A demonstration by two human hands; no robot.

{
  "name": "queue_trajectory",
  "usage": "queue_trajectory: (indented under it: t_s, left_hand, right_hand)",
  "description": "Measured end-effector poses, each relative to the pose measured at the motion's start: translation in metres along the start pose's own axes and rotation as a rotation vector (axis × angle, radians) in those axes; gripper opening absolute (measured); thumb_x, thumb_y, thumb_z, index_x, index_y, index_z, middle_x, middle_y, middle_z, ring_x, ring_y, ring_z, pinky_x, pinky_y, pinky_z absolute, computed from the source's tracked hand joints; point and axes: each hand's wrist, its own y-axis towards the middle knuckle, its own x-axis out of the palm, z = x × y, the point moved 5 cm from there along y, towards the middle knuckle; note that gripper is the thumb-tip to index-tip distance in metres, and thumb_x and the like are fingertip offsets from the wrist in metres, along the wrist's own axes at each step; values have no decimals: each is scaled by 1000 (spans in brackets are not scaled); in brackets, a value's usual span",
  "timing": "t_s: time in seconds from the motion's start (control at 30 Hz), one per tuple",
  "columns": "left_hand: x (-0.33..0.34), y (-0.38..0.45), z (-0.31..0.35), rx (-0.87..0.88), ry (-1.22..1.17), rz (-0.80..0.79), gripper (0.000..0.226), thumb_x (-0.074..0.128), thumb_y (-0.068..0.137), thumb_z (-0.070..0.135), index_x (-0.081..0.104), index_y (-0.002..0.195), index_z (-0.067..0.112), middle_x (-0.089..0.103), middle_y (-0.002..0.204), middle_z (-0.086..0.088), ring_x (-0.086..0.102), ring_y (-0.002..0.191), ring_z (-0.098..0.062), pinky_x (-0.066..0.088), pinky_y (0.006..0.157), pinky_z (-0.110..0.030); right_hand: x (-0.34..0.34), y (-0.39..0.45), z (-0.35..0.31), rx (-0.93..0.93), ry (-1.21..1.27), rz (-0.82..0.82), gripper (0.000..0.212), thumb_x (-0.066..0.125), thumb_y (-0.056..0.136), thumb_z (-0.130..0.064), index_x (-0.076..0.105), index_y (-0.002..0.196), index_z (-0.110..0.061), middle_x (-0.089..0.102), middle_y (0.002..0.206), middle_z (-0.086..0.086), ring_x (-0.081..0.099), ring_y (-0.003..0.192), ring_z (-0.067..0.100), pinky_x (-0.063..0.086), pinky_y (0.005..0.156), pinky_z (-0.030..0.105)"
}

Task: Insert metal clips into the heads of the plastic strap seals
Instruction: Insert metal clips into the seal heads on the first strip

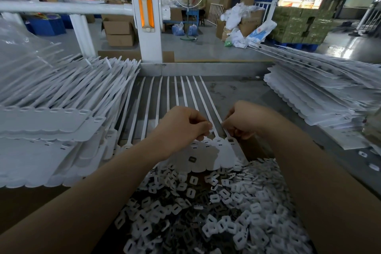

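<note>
A white sheet of joined plastic strap seals (208, 154) lies in front of me, its straps fanning away over the grey table (243, 93). My left hand (183, 128) has its fingers curled and pinches at a seal head near the sheet's top edge. My right hand (243, 122) is curled too, pinching at the neighbouring head on the right. One metal clip (192, 159) lies loose on the sheet. Below it spreads a heap of metal clips (206, 208), between my forearms. Whether either hand holds a clip is hidden by the fingers.
A tall stack of seal sheets (51, 130) fills the left side, with clear plastic film (22, 47) above it. Another stack (321, 93) lies at the right. A white post with orange reflectors (146, 12) stands behind the table. Boxes and a fan stand on the factory floor.
</note>
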Motion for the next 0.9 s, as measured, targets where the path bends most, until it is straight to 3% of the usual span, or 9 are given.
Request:
queue_trajectory:
  t_s: [0.1,0.2,0.7,0.9]
  left_hand:
    - [8,0,6,80,67,-22,15,63,93,24,69,80,28,73,75,11,68,68,1,53,61,-14]
    - [14,1,10,122,68,-16,19,61,94,22,67,77,30,73,76,9,67,65,3,45,51,-7]
    - [15,3,3,109,34,-29,17,62,93,22,66,78,29,73,74,11,68,67,1,50,62,-16]
    - [15,3,3,107,45,-25,19,62,93,22,66,77,30,73,73,12,67,65,2,47,58,-13]
  right_hand:
    - [-1,1,0,-6,15,-15,21,57,94,-10,66,107,5,63,71,11,51,51,16,43,39,16]
    - [-2,0,0,-23,-4,-13,23,57,93,-10,67,108,4,65,77,14,51,53,17,41,41,17]
    - [1,-1,0,-52,3,-11,23,58,93,-9,63,114,1,62,82,13,56,59,15,47,40,18]
    - [2,1,2,-50,-2,-15,22,60,93,-10,63,112,-1,62,82,12,57,61,15,46,40,19]
